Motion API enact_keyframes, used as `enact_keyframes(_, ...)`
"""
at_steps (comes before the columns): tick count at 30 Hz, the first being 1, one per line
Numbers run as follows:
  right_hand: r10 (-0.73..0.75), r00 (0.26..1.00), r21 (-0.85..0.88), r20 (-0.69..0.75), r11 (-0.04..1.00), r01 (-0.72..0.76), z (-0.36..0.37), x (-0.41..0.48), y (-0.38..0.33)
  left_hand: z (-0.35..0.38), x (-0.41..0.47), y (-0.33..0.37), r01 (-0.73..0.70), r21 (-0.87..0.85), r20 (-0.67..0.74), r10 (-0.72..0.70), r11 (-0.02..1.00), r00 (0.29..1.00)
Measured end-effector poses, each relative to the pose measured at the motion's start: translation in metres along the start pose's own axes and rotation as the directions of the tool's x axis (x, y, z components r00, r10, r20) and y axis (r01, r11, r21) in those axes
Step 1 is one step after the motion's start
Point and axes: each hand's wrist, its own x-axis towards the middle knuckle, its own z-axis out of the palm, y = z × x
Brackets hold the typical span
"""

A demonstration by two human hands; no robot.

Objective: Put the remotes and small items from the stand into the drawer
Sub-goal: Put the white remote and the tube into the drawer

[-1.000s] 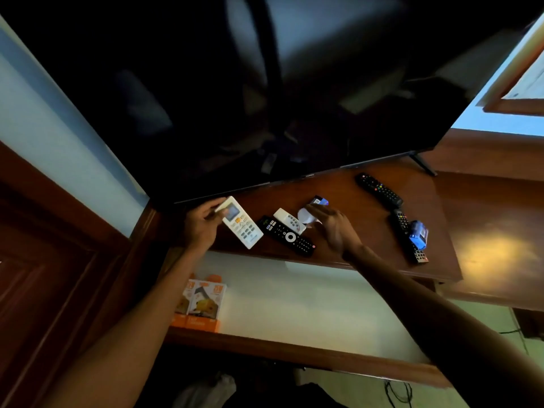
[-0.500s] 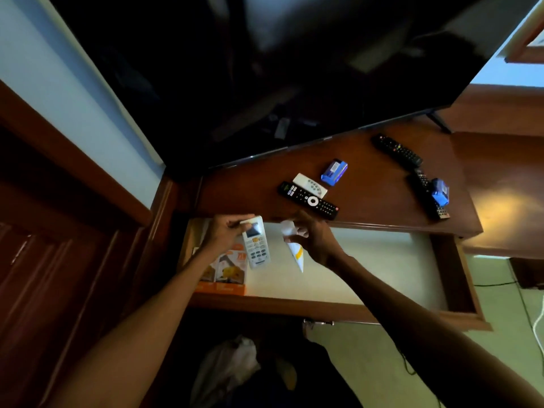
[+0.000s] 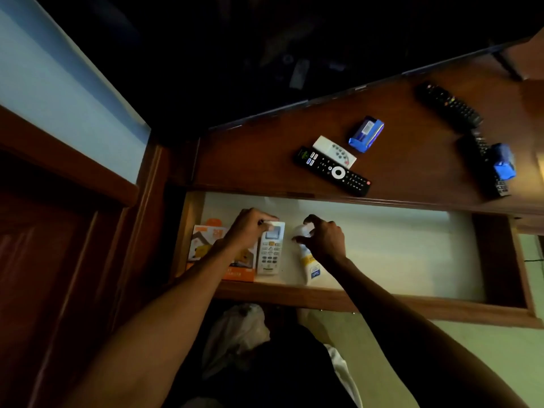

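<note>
Setting two things down in the open drawer (image 3: pixel 382 304), seen from the head camera. Carried down off the desk (image 3: pixel 406 184) within the last second: a white remote (image 3: pixel 270 250), now lying flat on the pale drawer floor just beside an orange box (image 3: pixel 206 242), and a white tube (image 3: pixel 309 267), now lying on that floor a little to the right of the remote. Left hand (image 3: pixel 250 228) with its grip pinching the top end of the white remote, not yet let go. Right hand (image 3: pixel 323 240) with its grip spread and curled loosely over the cap end of the tube, seemingly releasing it.

Judged from this: two items as good as stowed, most of the job ahead. Left on the desk: a long black remote (image 3: pixel 335 172) touching a small white remote (image 3: pixel 334 151), a blue box (image 3: pixel 366 134) just beside them, and well apart to the right two more black remotes (image 3: pixel 449 106) (image 3: pixel 485 163), the nearer one with a blue thing (image 3: pixel 504 161) resting on it.

Hard to make out: whether the right fingertips touch the tube at all, the middle of it being hidden under the hand. Part of the orange box covered by the left forearm. Blue thing on the far remote blurred, kind unclear. Television (image 3: pixel 265 54) above just a dark mass.
</note>
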Motion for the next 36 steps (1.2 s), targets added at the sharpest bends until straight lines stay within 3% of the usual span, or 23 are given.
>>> enact_keyframes(6, 0.051, 0.999, -0.004, -0.01, 0.999, -0.051, 0.016, 0.005, 0.001, 0.011, 0.009, -0.021, 0.041, 0.257, 0.013, -0.045, 0.966, 0.999)
enact_keyframes(10, 0.078, 0.996, 0.055, 0.031, 0.995, -0.08, 0.024, 0.006, -0.001, 0.018, 0.009, -0.029, 0.036, 0.298, 0.018, -0.043, 0.954, 0.999)
enact_keyframes(16, 0.02, 0.951, 0.114, 0.308, 0.992, -0.058, 0.016, 0.013, 0.015, 0.022, 0.009, -0.028, 0.046, 0.353, 0.014, -0.054, 0.935, 0.998)
enact_keyframes(20, 0.002, 0.947, 0.139, 0.321, 0.989, -0.049, 0.018, 0.014, 0.01, 0.024, 0.008, -0.022, 0.045, 0.379, -0.014, -0.043, 0.924, 0.999)
enact_keyframes(25, 0.021, 0.964, 0.253, 0.265, 0.963, -0.09, 0.036, 0.006, 0.003, 0.027, 0.006, -0.028, 0.068, 0.31, -0.019, -0.065, 0.948, 0.998)
enact_keyframes(30, 0.009, 0.94, 0.258, 0.341, 0.961, -0.103, 0.033, 0.001, 0.005, 0.018, -0.006, -0.012, 0.07, 0.381, -0.044, -0.057, 0.922, 0.997)
enact_keyframes(36, -0.073, 0.941, 0.118, 0.33, 0.992, 0.036, -0.01, -0.014, 0.0, 0.005, -0.022, 0.018, -0.008, 0.134, -0.134, 0.026, 0.991, 0.991)
